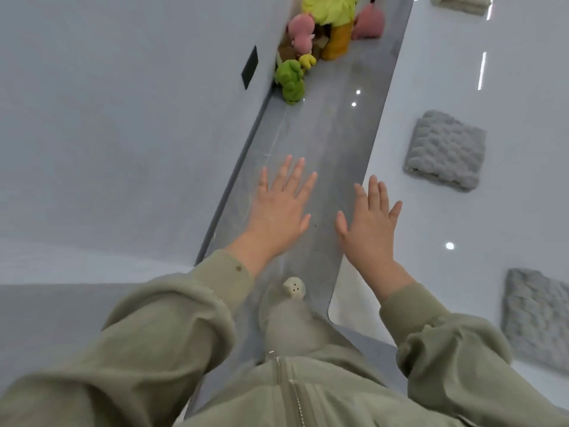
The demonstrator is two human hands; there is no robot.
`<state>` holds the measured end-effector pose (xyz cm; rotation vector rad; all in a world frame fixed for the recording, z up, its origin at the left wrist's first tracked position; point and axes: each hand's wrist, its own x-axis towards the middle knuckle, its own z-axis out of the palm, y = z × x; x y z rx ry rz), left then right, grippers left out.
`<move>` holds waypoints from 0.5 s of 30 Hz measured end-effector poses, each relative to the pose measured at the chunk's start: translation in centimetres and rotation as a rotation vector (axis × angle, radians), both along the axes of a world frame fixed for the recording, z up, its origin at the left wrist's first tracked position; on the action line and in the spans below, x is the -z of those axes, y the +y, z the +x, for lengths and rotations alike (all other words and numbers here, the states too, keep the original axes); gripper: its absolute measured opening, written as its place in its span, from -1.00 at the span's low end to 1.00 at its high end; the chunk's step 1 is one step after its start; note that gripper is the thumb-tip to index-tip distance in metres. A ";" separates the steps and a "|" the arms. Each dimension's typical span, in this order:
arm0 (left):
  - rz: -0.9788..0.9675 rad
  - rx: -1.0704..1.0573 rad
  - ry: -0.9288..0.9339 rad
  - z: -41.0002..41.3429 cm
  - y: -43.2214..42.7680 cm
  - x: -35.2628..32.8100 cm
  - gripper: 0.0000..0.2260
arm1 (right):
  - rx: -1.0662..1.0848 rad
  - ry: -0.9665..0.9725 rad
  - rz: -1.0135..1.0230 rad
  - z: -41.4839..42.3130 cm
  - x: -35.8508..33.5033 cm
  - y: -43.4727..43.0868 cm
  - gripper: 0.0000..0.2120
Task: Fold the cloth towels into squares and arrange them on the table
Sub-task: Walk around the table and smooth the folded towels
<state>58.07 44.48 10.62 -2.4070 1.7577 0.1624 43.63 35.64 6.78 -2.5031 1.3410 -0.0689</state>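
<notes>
My left hand [278, 208] and right hand [369, 229] hover empty, fingers [295, 177] spread: folded towels [446, 151] already lie spaced along the table [431, 87], job seemingly done.

Right of the right hand [369, 223]: glossy white smooth tabletop [431, 87], mirror-like, spotted with light reflections. On it, ahead of that hand: square grey folded cloth towel [446, 151], soft, matt, bubbly quilted pile. Nearer, beside the right wrist: second grey cloth towel [535, 315], same knobbly texture. Under both hands: polished grey stone-look floor strip [323, 134], smooth, semi-gloss. Left of the left hand [278, 204]: pale grey smooth wall panel [123, 118], matt. Far ahead: fuzzy matt plush toys [291, 81]. Olive cloth sleeves [172, 318], matt.
</notes>
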 end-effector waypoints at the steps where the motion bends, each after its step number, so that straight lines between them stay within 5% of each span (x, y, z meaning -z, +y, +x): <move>1: 0.001 0.030 0.012 0.8 -1.6 -0.1 -0.34 | 0.027 0.004 0.004 0.7 -0.1 -1.0 -0.43; 15: -0.013 0.625 0.264 2.1 -25.8 0.9 -0.39 | 0.644 -0.034 -0.010 0.8 -1.5 -14.1 -0.42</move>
